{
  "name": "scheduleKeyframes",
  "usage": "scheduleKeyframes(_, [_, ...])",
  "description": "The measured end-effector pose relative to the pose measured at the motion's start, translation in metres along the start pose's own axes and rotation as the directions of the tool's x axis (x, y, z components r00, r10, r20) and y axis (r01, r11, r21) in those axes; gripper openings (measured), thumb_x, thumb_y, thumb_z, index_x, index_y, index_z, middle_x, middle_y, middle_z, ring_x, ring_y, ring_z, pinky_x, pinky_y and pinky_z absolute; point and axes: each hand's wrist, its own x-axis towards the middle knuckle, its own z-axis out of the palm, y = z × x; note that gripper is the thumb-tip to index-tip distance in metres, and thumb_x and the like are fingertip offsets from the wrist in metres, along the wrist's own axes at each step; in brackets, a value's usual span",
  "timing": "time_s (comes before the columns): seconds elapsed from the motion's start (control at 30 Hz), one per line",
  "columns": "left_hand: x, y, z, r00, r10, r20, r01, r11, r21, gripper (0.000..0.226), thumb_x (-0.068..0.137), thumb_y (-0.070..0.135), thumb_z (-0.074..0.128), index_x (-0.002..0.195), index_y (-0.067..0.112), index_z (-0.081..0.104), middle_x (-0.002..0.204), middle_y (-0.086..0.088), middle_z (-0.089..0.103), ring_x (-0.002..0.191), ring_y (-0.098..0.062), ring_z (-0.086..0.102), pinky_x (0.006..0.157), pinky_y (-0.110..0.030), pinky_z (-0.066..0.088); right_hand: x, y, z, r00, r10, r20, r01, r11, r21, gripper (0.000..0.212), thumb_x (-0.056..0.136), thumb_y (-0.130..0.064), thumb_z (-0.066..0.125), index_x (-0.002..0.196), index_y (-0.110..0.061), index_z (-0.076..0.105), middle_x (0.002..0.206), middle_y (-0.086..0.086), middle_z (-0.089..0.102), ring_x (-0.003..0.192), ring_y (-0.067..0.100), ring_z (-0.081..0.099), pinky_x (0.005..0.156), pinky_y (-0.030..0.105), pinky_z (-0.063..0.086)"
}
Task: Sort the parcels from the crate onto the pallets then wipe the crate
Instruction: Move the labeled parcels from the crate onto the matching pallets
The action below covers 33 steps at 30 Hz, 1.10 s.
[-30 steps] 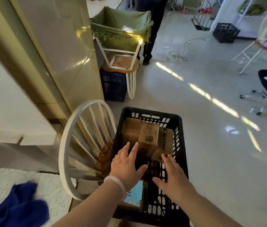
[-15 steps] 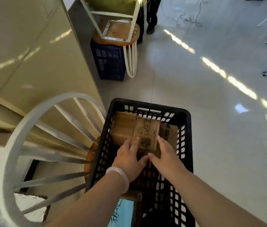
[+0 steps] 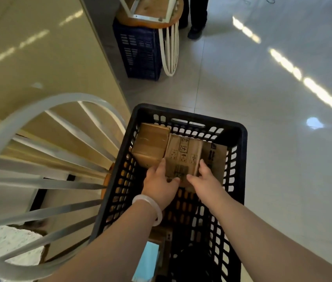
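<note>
Head view. A black crate [image 3: 240, 139] holds three cardboard boxes against its far wall: left parcel [image 3: 150, 143], middle parcel [image 3: 183, 153], right parcel [image 3: 215, 159]. The left hand [image 3: 160, 184] and right hand [image 3: 205, 180] grip the middle parcel's near end, thumbs on top, fingers along its sides.

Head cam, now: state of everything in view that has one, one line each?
Black plastic lattice crate: holds three parcels, not emptied.
Symbol-printed brown cardboard parcel: middle of crate, gripped by both hands.
Plain taped cardboard parcel: left in crate, not gripped.
Third brown cardboard parcel: right in crate, partly under the printed one.
Left hand: grips printed parcel's left edge.
Right hand: grips its right edge.
</note>
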Motion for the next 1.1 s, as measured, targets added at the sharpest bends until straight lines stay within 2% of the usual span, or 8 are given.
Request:
scheduleKeyframes(0.2, [-0.035, 0.003, -0.01, 1.0, 0.004, -0.006, -0.004, 0.999, 0.042, 0.074, 0.09, 0.045, 0.06, 0.153, 0.026, 0.025, 0.142, -0.004, 0.027, 0.125, -0.024, 0.043, 0.106, -0.039, 0.043, -0.04, 0.008, 0.0, 0.997, -0.037, -0.074, 0.039, 0.999, 0.023, 0.069, 0.098, -0.03, 0.055, 0.156, -0.029, 0.018, 0.156, 0.0, 0.032, 0.14, 0.021, 0.036, 0.114, 0.045, 0.033])
scheduleKeyframes(0.4, [-0.078, 0.009, -0.035, 0.998, 0.04, -0.056, -0.04, 0.999, 0.005, 0.075, 0.086, 0.039, 0.07, 0.145, 0.018, 0.029, 0.146, -0.006, 0.035, 0.13, -0.025, 0.043, 0.102, -0.035, 0.043, -0.081, -0.002, 0.007, 0.987, -0.104, -0.119, 0.107, 0.994, 0.018, 0.052, 0.091, -0.036, 0.059, 0.141, -0.03, 0.046, 0.133, -0.003, 0.055, 0.118, 0.016, 0.054, 0.097, 0.037, 0.048])
scheduleKeyframes(0.5, [-0.102, 0.006, -0.052, 0.994, 0.091, -0.057, -0.094, 0.993, -0.065, 0.066, 0.087, 0.032, 0.071, 0.139, 0.018, 0.032, 0.136, -0.004, 0.05, 0.12, -0.021, 0.054, 0.091, -0.031, 0.049, -0.106, -0.006, 0.008, 0.981, -0.087, -0.174, 0.1, 0.993, 0.07, 0.047, 0.091, -0.036, 0.061, 0.135, -0.026, 0.048, 0.12, -0.004, 0.062, 0.105, 0.014, 0.062, 0.087, 0.037, 0.055])
scheduleKeyframes(0.63, [-0.131, 0.004, -0.068, 0.976, 0.211, -0.059, -0.213, 0.976, -0.043, 0.077, 0.082, 0.029, 0.076, 0.144, 0.025, 0.03, 0.141, 0.0, 0.042, 0.126, -0.019, 0.048, 0.1, -0.034, 0.049, -0.147, -0.012, 0.012, 0.96, -0.107, -0.258, 0.136, 0.986, 0.098, 0.046, 0.094, -0.029, 0.062, 0.135, -0.021, 0.042, 0.125, 0.0, 0.058, 0.107, 0.016, 0.059, 0.071, 0.024, 0.05])
scheduleKeyframes(0.73, [-0.151, 0.005, -0.077, 0.949, 0.313, -0.043, -0.311, 0.949, 0.041, 0.084, 0.082, 0.03, 0.075, 0.149, 0.03, 0.024, 0.142, 0.0, 0.033, 0.128, -0.021, 0.043, 0.103, -0.036, 0.045, -0.174, -0.017, 0.017, 0.942, -0.174, -0.286, 0.202, 0.977, 0.072, 0.055, 0.095, -0.028, 0.061, 0.144, -0.023, 0.037, 0.132, 0.0, 0.055, 0.118, 0.02, 0.055, 0.083, 0.03, 0.049])
scheduleKeyframes(0.87, [-0.169, 0.004, -0.088, 0.928, 0.369, -0.057, -0.373, 0.926, -0.063, 0.081, 0.083, 0.025, 0.074, 0.147, 0.027, 0.023, 0.143, 0.003, 0.038, 0.13, -0.018, 0.044, 0.096, -0.029, 0.046, -0.195, -0.024, 0.022, 0.935, -0.219, -0.28, 0.247, 0.967, 0.066, 0.042, 0.094, -0.04, 0.058, 0.134, -0.03, 0.049, 0.122, -0.003, 0.059, 0.109, 0.018, 0.057, 0.09, 0.039, 0.052])
scheduleKeyframes(1.0, [-0.181, 0.008, -0.098, 0.94, 0.327, -0.103, -0.342, 0.886, -0.313, 0.063, 0.086, 0.041, 0.07, 0.135, 0.03, 0.032, 0.135, 0.005, 0.049, 0.124, -0.018, 0.051, 0.094, -0.031, 0.048, -0.206, -0.028, 0.025, 0.919, -0.246, -0.309, 0.288, 0.953, 0.097, 0.064, 0.077, -0.067, 0.06, 0.124, -0.024, 0.053, 0.113, 0.0, 0.064, 0.102, 0.022, 0.063, 0.086, 0.051, 0.056])
scheduleKeyframes(1.1, [-0.182, 0.018, -0.109, 0.95, 0.291, -0.115, -0.313, 0.866, -0.389, 0.074, 0.08, 0.067, 0.059, 0.141, 0.031, 0.04, 0.141, 0.005, 0.044, 0.124, -0.021, 0.049, 0.103, -0.041, 0.044, -0.205, -0.032, 0.028, 0.925, -0.254, -0.284, 0.314, 0.93, 0.189, 0.104, 0.047, -0.096, 0.055, 0.116, -0.018, 0.057, 0.106, 0.004, 0.069, 0.098, 0.025, 0.067, 0.085, 0.05, 0.057])
